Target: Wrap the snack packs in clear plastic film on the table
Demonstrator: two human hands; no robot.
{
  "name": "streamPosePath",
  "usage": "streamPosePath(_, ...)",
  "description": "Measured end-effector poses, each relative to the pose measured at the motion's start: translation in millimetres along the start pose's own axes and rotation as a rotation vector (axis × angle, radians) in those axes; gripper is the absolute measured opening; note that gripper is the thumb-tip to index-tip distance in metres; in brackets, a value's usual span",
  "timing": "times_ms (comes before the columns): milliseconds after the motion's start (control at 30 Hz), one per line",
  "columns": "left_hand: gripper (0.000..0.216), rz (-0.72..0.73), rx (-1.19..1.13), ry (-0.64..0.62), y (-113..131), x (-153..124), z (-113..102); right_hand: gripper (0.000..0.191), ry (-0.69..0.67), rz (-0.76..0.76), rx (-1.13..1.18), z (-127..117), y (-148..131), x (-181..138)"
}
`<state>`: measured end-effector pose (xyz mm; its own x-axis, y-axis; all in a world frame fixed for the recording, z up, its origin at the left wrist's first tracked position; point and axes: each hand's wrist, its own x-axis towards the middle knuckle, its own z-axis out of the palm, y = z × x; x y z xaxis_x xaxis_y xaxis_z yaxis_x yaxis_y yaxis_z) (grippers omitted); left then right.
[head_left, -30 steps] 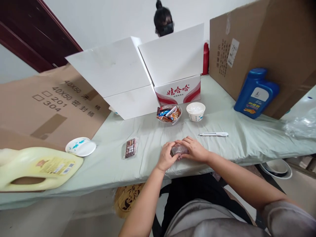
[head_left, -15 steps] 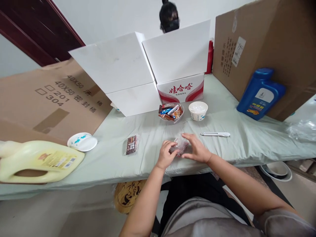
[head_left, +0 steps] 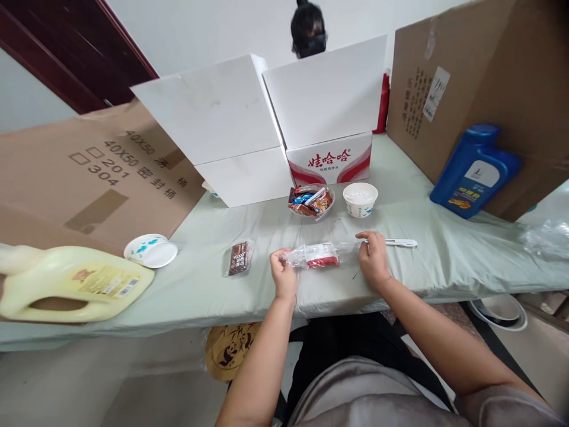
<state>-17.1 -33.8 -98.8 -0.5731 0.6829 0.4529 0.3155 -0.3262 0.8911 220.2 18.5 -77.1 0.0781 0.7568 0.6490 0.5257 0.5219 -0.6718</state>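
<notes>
A clear plastic bag (head_left: 317, 255) with a red and white packet inside is stretched flat between my two hands, just above the pale green table cover (head_left: 213, 279). My left hand (head_left: 283, 276) pinches its left end and my right hand (head_left: 374, 261) pinches its right end. A brown wrapped snack (head_left: 239, 257) lies on the cover left of my left hand. A white pen-like tool (head_left: 400, 242) lies just beyond my right hand. Behind the bag stand a clear bowl of wrapped snacks (head_left: 311, 201) and a white paper bowl (head_left: 360, 199).
An open white carton (head_left: 329, 160) stands at the back, with a person's head behind it. Brown cardboard sheets (head_left: 89, 172) lean at left and right. A blue jug (head_left: 473, 172) stands at right, a yellow jug (head_left: 71, 281) lies at left beside a white lid (head_left: 151, 250).
My hands were together over a bunched bag near the table's front. They have moved apart and pulled the bag out flat between them.
</notes>
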Motion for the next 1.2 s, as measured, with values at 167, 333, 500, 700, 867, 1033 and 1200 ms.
streamPosePath(167, 0.015, 0.051, 0.016, 0.237, 6.6, 1.8, -6.3, 0.023, -0.028, -0.278, 0.031, -6.4, -21.0, -2.2)
streamPosePath(333, 0.016, 0.646, 0.249, 0.082, 43.4, -20.4, -11.5, 0.022, -0.443, -0.528, 0.035, -0.1, -29.2, -9.6)
streamPosePath(500, 0.024, 0.574, 0.672, -0.538, 52.6, -16.8, 2.7, 0.037, -0.564, -0.279, -0.338, 12.4, -21.3, -12.8)
streamPosePath(700, 0.041, 0.179, 1.101, -0.568, 34.5, 27.8, -10.8, 0.046, -0.633, -0.158, -0.520, 16.7, -23.3, -8.9)
streamPosePath(867, 0.018, 0.377, 0.928, -0.589, 27.6, 30.5, -29.8, 0.027, -0.624, -0.186, -0.462, 12.2, -24.9, -7.0)
streamPosePath(1033, 0.013, 0.560, 0.748, -0.336, 37.6, 21.2, -46.1, 0.023, -0.454, -0.370, -0.353, -10.8, -33.5, -5.3)
streamPosePath(1200, 0.020, 0.615, 0.681, -0.442, 63.5, 2.6, -71.9, 0.016, -0.704, -0.616, -0.140, -52.4, -46.0, -11.8)
